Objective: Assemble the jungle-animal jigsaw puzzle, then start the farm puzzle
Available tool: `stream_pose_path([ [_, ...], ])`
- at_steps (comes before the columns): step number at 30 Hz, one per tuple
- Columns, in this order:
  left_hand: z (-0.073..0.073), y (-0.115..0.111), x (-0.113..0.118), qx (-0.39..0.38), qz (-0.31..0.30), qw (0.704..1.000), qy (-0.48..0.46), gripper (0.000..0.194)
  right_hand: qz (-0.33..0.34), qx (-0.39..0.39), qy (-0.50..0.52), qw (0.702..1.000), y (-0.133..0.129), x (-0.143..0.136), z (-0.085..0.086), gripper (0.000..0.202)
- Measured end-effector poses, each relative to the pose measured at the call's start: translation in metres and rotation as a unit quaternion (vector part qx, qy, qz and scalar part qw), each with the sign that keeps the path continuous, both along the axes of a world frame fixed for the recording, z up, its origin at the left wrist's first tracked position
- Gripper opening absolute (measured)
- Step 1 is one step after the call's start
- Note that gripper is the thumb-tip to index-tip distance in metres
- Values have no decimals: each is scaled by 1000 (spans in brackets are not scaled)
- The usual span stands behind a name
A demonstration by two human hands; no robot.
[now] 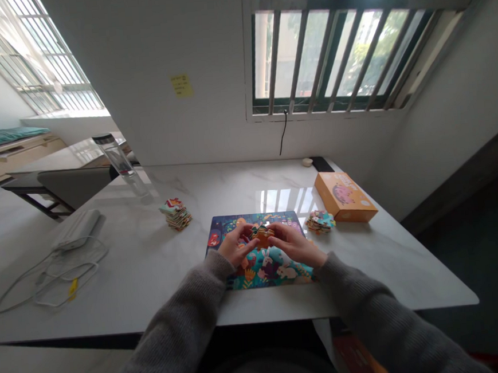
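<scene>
Colourful puzzle pieces (263, 231) sit stacked between my left (238, 245) and right hands (295, 244), fingers curled around them, at the picture's lower centre.

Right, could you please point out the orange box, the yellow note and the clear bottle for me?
Orange box (345, 197): head view, on its top face.
Yellow note (181, 86): head view, on the middle of the paper.
Clear bottle (117, 158): head view, on its transparent side wall.
</scene>
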State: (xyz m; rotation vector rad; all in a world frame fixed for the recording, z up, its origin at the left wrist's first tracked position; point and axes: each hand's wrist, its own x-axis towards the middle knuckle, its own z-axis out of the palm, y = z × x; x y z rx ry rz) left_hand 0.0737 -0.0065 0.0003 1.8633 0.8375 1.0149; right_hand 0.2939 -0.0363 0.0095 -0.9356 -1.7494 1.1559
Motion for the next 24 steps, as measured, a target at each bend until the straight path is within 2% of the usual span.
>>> stream_pose_path([
  [3,2,-2,0,-35,-12,999,-13,35,-15,18,-11,1000,0,0,-1,31],
  [8,2,-2,2,-97,-39,991,-81,40,6,-11,34,999,-2,-5,5,32],
  [11,0,-1,4,-136,-50,982,-121,45,-13,-4,48,999,-2,-7,5,30],
  [15,-1,0,5,-154,-48,978,-134,48,-54,12,37,998,-3,-8,3,29],
  [20,1,-2,5,-169,-48,974,-141,48,-42,-1,61,997,-6,-8,7,29],
  [24,-3,-1,7,-174,-41,971,-156,48,-64,-1,59,996,-7,-10,6,28],
])
